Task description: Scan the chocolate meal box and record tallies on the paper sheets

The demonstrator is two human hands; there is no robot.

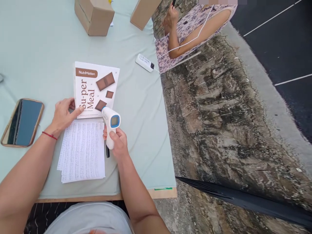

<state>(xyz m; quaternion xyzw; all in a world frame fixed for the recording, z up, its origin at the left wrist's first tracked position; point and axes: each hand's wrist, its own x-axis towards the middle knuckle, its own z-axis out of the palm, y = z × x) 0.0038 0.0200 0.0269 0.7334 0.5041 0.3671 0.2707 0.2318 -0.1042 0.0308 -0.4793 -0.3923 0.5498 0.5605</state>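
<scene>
Beside a stretch of rough, mottled stone (219, 130), a bench (143, 136) stands spread with a pale green cloth, its wooden edge showing at the near side. Past its far right edge I can see another person (177, 39) in a flower-patterned garment, one hand raised around something dark. At the far side sit a cardboard box (97, 19) and, to its right, a second carton (145, 13). Nearer me, a loose stack of printed sheets (83, 152) lies at the front, and just beyond its top edge is the white box (97, 87) marked NutriMotion. Well to the left lies a wood-rimmed slab (23, 122) with a dark, shiny face. The left hand (62, 114) has the white box by its lower left edge, thumb across the front, fingers around the side. The right hand (120, 143) has its fingers clamped on the handle of a white-and-blue thermometer gun (110, 130), whose nose overlaps the box's lower right corner; whether they touch, I cannot tell. Beyond, near the cloth's right edge, lies a slim white device (145, 62); a black pen (107, 151) rests beside the sheets, and a thin red bracelet (49, 135) circles the left wrist
</scene>
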